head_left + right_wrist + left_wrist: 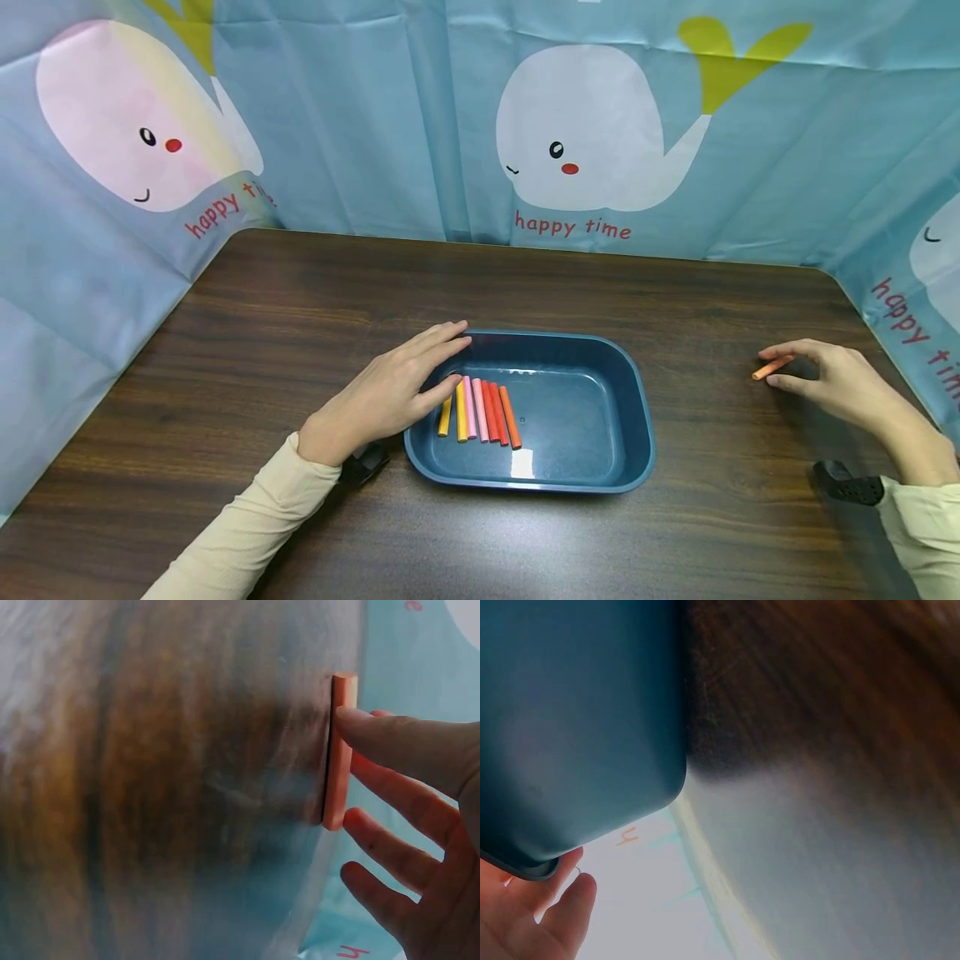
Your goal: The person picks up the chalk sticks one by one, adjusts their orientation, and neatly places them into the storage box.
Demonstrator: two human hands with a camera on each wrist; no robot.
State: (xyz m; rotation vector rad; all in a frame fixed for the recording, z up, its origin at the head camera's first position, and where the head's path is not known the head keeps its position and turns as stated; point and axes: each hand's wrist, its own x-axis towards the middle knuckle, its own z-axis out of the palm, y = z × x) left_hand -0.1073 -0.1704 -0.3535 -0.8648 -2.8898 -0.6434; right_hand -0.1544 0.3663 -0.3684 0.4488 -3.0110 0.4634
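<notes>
A blue plastic tray (642, 417) stands on the table. My left hand (386, 387) rests over its back left corner, fingers fairly straight and thumb reaching over the inside. From the left wrist, fingertips (577, 900) show right at the tray's rim. Inside the tray, at the left, lie several thin sticks side by side: yellow, pink, red and an orange stick (510, 417). Part of the leftmost yellow stick is hidden by my thumb. Far to the right, my right hand (840, 379) pinches another orange stick (339, 761) between thumb and fingers, low at the table surface.
The dark wooden table (300, 500) extends around the tray. A blue curtain (420, 125) with whale prints hangs along the back and both sides. Black wrist straps are on both arms, the right strap (847, 483) beside the table's right edge.
</notes>
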